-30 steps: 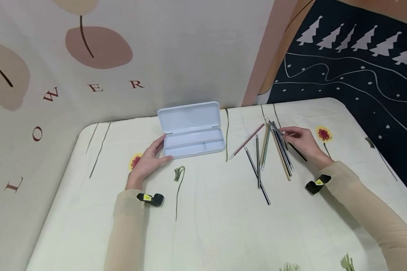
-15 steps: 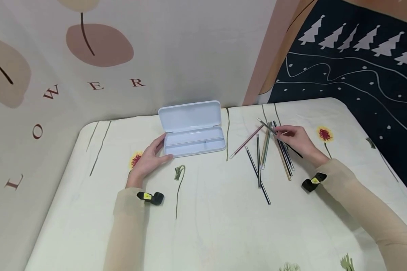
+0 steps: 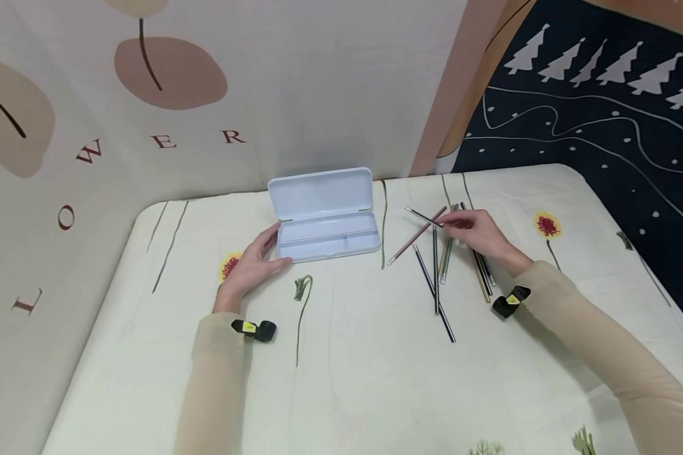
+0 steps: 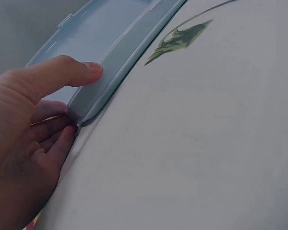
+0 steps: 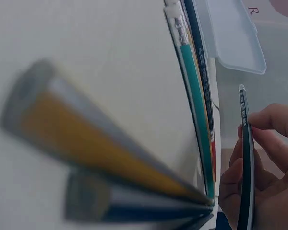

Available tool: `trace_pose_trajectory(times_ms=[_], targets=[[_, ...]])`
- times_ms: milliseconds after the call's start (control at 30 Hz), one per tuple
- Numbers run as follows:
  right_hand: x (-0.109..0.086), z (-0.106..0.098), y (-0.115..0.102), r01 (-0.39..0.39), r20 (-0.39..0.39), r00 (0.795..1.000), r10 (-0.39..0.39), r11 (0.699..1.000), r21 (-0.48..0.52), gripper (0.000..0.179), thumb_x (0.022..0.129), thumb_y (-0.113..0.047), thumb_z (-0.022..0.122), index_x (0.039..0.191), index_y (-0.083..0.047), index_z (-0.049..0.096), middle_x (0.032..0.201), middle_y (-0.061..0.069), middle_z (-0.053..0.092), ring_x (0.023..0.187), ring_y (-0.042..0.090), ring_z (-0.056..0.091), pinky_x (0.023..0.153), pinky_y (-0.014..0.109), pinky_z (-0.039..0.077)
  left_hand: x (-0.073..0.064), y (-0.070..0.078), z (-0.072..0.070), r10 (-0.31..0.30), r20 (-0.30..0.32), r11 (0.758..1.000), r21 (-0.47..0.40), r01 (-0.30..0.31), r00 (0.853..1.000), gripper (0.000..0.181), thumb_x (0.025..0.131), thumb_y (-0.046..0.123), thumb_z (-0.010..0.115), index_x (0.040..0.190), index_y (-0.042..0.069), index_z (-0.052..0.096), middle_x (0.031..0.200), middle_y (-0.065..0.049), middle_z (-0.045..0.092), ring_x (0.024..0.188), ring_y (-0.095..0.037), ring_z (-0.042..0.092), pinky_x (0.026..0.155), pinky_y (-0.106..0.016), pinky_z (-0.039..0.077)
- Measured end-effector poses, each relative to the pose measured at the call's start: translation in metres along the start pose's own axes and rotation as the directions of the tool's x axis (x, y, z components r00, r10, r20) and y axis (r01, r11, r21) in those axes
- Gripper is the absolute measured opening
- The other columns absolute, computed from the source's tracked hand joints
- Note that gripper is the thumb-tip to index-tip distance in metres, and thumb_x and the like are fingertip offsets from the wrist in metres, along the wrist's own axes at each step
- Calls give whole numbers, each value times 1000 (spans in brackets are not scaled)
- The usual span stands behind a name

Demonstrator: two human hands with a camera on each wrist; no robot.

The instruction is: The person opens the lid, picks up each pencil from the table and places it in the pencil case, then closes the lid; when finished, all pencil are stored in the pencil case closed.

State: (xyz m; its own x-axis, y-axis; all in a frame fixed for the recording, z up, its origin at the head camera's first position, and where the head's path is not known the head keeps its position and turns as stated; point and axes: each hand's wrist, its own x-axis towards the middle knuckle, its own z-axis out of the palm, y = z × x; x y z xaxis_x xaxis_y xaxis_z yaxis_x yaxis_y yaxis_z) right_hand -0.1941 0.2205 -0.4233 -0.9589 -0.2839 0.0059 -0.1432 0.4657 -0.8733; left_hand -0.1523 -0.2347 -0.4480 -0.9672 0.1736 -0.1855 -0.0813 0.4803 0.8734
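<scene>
A pale blue pencil case (image 3: 321, 196) stands with its lid raised, its long tray (image 3: 313, 245) and small compartments showing nothing inside. My left hand (image 3: 253, 268) grips its left end; in the left wrist view the thumb (image 4: 81, 73) lies over the front wall, the other fingers around the corner. My right hand (image 3: 480, 234) pinches a dark pencil (image 3: 421, 216) above the loose pencils, its white tip pointing toward the case. In the right wrist view that dark pencil (image 5: 247, 143) runs between thumb and fingers.
Several pencils lie right of the case: a reddish one (image 3: 412, 240), crossed dark ones (image 3: 445, 323) and a bundle under the right hand, with a gold one (image 3: 480, 284). The table cover (image 3: 364, 366) has printed flowers. A patterned cloth (image 3: 319, 95) rises behind the case.
My right hand has lifted the dark pencil off the bundle and carried it left toward the case. My left hand has stayed at the case's left end.
</scene>
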Motion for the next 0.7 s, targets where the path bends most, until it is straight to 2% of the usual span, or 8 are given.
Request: trace_pose_trajectory(times_ms=[333,567,700], targets=[[8,15,-6,38,73,997,-38,999,-8,23,90,-2,63,111,5,69,106,18,62,85,17,57,69,20,47,0,1,1,-8,-4,1000,-12,8,1000,87,87,14,72,156,14,18,159,-7,18,144,-22,17,117,-40,15],[12,27,-15,39,98,995,-35,999,-31,21,90,-4,65,109,3,71,101,16,65,84,20,57,63,21,48,-1,2,1,-17,-6,1000,-5,17,1000,88,87,15,72,156,15,18,159,-6,19,144,-23,17,117,-41,15],[12,35,-32,94,121,989,-88,995,-45,20,90,0,64,107,7,70,98,20,68,83,24,59,65,20,47,0,1,1,-16,-6,1000,-12,15,1000,87,87,14,72,156,15,18,159,-6,19,144,-22,17,117,-40,15]])
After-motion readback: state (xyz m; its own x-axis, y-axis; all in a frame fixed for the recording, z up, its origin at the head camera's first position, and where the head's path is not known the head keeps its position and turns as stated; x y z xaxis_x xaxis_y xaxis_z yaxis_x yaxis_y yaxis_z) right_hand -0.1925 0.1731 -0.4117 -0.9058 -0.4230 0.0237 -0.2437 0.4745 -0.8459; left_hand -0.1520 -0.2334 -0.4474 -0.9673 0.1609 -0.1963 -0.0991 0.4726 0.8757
